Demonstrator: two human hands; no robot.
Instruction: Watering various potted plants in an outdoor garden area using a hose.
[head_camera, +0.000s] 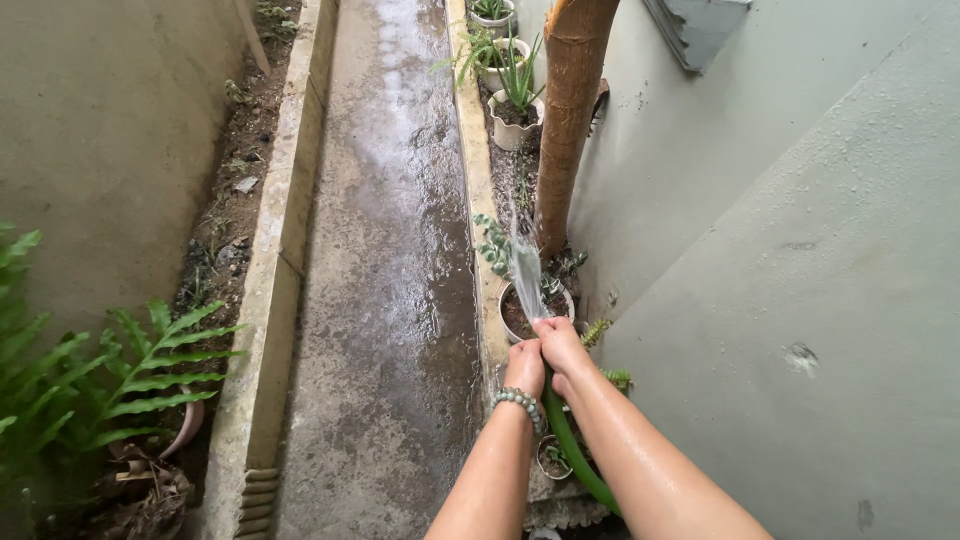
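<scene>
Both my hands grip the end of a green garden hose (573, 452) at the lower middle. My right hand (560, 344) is closed around the nozzle end, thumb over the opening, and a fan of water (525, 268) sprays up and away from it. My left hand (524, 368), with a bead bracelet on the wrist, clasps the hose just below and left of the right hand. The spray falls over a small white pot (512, 315) with a leafy plant, at the foot of a brown tree trunk (570, 120).
A wet concrete path (385, 260) runs ahead between two raised kerbs. Further white pots with spiky plants (515, 110) line the right bed. A pale wall (800, 250) stands at right; a fern (120, 380) and a soil bed are at left.
</scene>
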